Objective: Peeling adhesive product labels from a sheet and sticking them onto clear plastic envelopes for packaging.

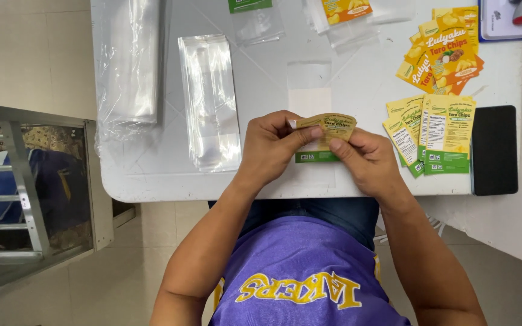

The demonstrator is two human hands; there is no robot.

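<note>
Closest in, I've got both hands up over the near edge of the white tabletop [152, 181], working one yellow-and-green label [327, 136] between them. My left hand [270, 145] pinches its left end, thumb pressed on top, fingers [300, 134] curled under; my right hand [364, 160] clamps the lower right corner, fingers pressed together on the paper. The label bows upward between the two grips, so I judge it thin, light and floppy, probably slick-faced, easy to crease; best held by the edges as it is now. Just right of my right-hand fingers lies a fanned set of labels [433, 133], green strip toward me, and beyond those a dark flat pad [494, 150]. Left of my left-hand fingers sits a stack of clear plastic bags [209, 99], flat and empty as far as I can tell, with a bigger bundle of clear film [129, 66] further left. Farther out, past the fingertips, a pile of orange-yellow front labels [445, 51], some loose clear sleeves [258, 25], one apparently holding a yellow insert [345, 9], and a stamp pad [505, 21] at the far corner.
</note>
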